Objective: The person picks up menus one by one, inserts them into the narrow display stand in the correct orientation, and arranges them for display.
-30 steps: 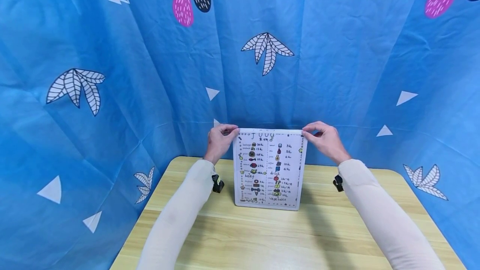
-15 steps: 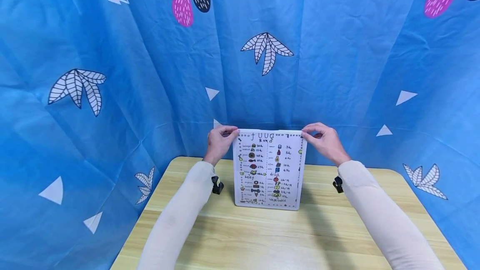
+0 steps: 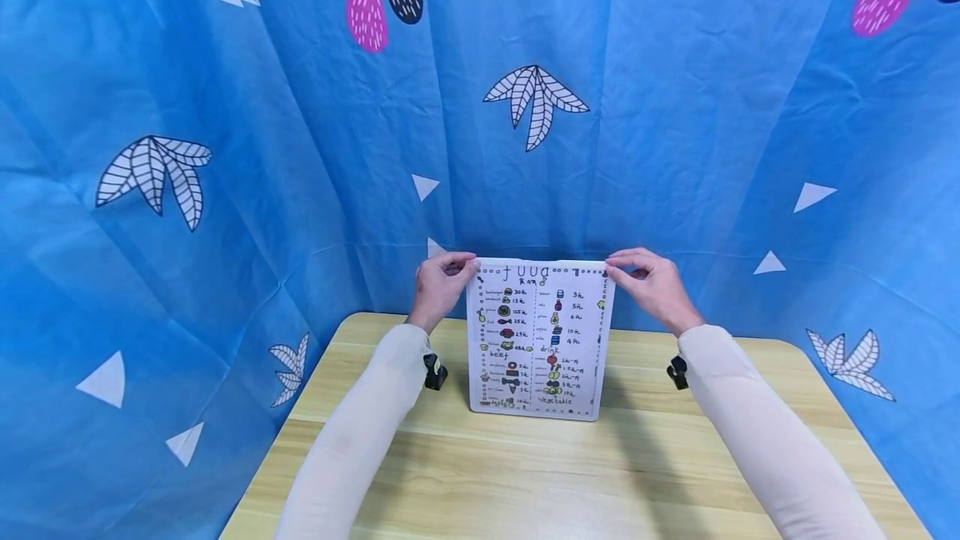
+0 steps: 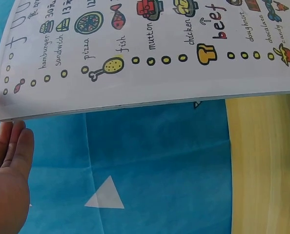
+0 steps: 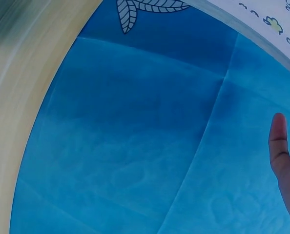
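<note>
A white menu board (image 3: 537, 340) stands upright on its lower edge on the table, facing the head camera. It bears hand-drawn food pictures, words and prices in two columns, with a dotted border. My left hand (image 3: 437, 288) pinches its top left corner, thumb in front and fingers behind. At the top right corner my right hand (image 3: 656, 286) pinches the board in the same way. The left wrist view shows the board's drawings (image 4: 150, 48) up close, "hamburger" and "pizza" among them. Only part of the right hand (image 5: 287, 161) shows in the right wrist view, below the board's edge.
The light wood table (image 3: 495, 473) has rounded far corners. Behind it and along both sides hangs a blue curtain (image 3: 660, 148) with white leaves and triangles. A dark wrist camera (image 3: 434, 371) sits on the left wrist, another (image 3: 677, 372) on the right.
The glare and cut-off lettering along the board's top have given way to a clearer title as the printed sheet's top edge shows slightly lower. Both hands keep their places at the corners.
</note>
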A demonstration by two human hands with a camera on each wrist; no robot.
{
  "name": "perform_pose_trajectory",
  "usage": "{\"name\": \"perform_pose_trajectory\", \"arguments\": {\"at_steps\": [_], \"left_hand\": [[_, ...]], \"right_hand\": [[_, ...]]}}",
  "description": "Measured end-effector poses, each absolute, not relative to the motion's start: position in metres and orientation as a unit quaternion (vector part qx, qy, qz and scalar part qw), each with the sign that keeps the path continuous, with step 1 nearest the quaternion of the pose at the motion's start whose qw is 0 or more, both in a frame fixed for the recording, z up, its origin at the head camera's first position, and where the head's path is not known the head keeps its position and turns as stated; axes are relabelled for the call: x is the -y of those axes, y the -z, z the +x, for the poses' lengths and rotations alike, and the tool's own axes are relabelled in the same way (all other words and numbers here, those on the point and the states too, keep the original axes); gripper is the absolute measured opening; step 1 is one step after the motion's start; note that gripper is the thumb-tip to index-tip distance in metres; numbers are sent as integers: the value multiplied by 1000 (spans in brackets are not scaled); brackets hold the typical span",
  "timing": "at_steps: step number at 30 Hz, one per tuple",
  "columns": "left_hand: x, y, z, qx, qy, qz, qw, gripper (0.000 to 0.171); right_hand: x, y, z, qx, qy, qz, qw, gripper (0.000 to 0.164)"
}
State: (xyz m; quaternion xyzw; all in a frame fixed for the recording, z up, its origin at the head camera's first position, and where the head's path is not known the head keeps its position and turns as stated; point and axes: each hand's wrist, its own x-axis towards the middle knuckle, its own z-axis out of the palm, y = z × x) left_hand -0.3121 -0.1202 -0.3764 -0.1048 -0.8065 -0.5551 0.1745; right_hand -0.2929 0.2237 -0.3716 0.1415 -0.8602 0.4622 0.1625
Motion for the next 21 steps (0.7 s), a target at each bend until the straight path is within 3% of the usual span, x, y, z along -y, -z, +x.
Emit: {"name": "perform_pose_trajectory", "arguments": {"at_steps": [11,21], "left_hand": [[120,374,-311,820,530,-126,175,24],[129,364,-300,889,430,-121,102,59]], "right_hand": [[-226,372,-290,870,-449,139,147,33],[-232,368,-280,893,-409,150,110,47]]}}
